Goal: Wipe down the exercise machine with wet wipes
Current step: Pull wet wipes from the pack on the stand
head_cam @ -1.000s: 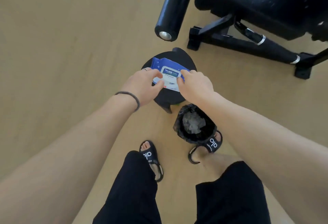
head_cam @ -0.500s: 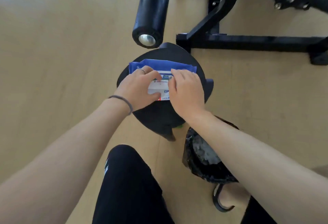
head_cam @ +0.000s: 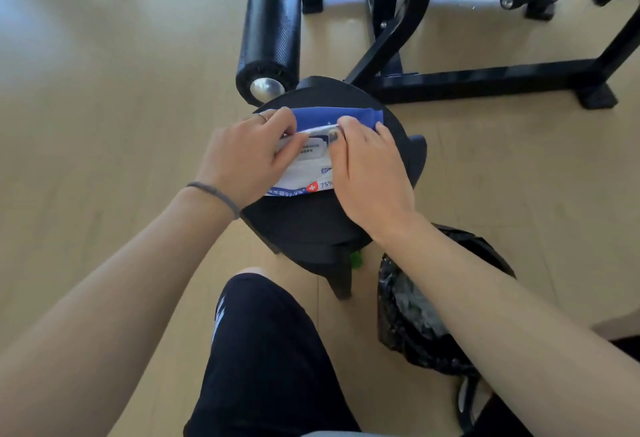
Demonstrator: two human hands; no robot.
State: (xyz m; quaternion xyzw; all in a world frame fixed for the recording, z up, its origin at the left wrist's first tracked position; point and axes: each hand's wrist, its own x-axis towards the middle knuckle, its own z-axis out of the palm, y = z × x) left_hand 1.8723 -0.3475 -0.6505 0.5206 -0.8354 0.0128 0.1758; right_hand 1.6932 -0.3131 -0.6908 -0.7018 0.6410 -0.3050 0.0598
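Blue-and-white soft plastic wet-wipe pack (head_cam: 313, 173) lies flat on round black stool (head_cam: 311, 225), under both hands. Left hand (head_cam: 247, 159) pinches its left edge; right hand (head_cam: 369, 173) pinches the label flap at top centre.

Under both hands the wipes pack (head_cam: 311, 173) is showing white with a blue top band and a red cross badge. The stool (head_cam: 311, 225) beneath is looking black, the floor (head_cam: 104, 125) pale wood, and the bin bag (head_cam: 415, 326) near the right hand (head_cam: 370, 177) glossy black.
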